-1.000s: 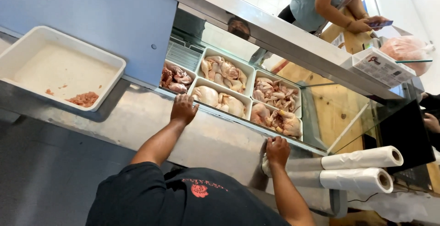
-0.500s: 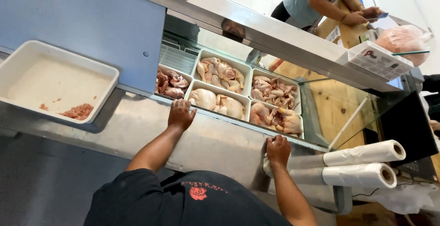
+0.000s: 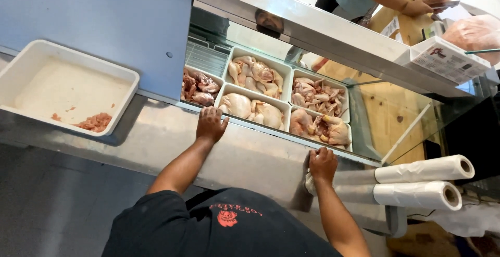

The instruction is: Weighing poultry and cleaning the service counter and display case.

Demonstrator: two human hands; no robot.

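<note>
- Hands first: my left hand [image 3: 211, 124] lies flat and open on the steel tabletop [image 3: 156, 137], fingers spread toward the case lip, grasping nothing.
- My right hand [image 3: 323, 164] is clenched over the tabletop's near edge, with a bit of white cloth or film [image 3: 309, 184] bunched under it; I cannot tell if I truly grip it.
- Since a second ago both hands keep their places; only the view moves closer, so the work in hand stands where it was, with no meat lifted.
- Chicken trays [image 3: 260, 93] sit just past my left fingertips, inside the glass case and below the tabletop's far lip.
- White tray [image 3: 23, 72] with a few meat scraps [image 3: 94, 122] lies well to the left, apart from both hands.
- Edges: the far lip runs right under my left fingers; above it a steel shelf [image 3: 323, 30] overhangs the trays, so reaching in means going low and forward.
- Bag rolls [image 3: 424, 181] hang just right of my right hand, crowding that side.
- Open room lies between my two hands and leftward toward the white tray.
- Other people's hands [image 3: 432, 3] rest on the shelf's far side, well apart from mine.
</note>
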